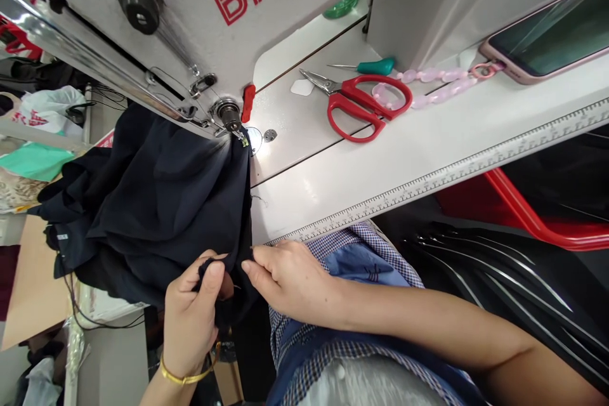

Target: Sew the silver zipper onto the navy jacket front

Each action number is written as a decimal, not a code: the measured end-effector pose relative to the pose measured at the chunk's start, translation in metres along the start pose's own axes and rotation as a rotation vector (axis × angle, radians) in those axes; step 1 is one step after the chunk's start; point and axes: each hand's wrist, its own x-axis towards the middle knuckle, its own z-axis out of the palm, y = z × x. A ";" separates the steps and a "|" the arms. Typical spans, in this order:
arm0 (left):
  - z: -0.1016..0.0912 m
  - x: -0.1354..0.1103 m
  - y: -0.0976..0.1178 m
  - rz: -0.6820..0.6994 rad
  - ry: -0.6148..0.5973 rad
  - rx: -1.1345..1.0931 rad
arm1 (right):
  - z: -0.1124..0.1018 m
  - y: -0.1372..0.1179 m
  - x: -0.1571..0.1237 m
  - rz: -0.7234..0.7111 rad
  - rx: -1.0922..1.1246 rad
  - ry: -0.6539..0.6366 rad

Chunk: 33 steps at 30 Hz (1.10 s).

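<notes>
A dark navy garment (176, 184) lies bunched on the left side of the sewing machine, its right edge running under the presser foot (244, 138). My left hand (197, 304), with a gold bracelet at the wrist, pinches the garment's near edge between thumb and fingers. Close beside it, my right hand (290, 279) grips the same edge, thumb and forefinger pressed together on the cloth. Between the hands the fabric is folded and drawn toward my lap. The needle tip is too small to make out.
Red-handled scissors (354, 104), a teal-handled awl (375, 66) and a phone (552, 32) with a pink bead strap lie on the machine bed (295, 158). A measuring tape (404, 193) runs along the table's front edge. Bags and cloth stand at the left.
</notes>
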 end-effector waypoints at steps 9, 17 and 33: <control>-0.002 -0.005 -0.004 0.216 0.034 0.255 | -0.002 -0.002 -0.001 0.021 0.040 -0.005; -0.001 -0.004 -0.003 0.232 0.005 0.245 | -0.001 -0.002 -0.001 0.012 0.057 -0.005; 0.006 -0.007 -0.006 1.081 0.060 0.923 | -0.008 -0.005 -0.003 0.039 0.383 -0.091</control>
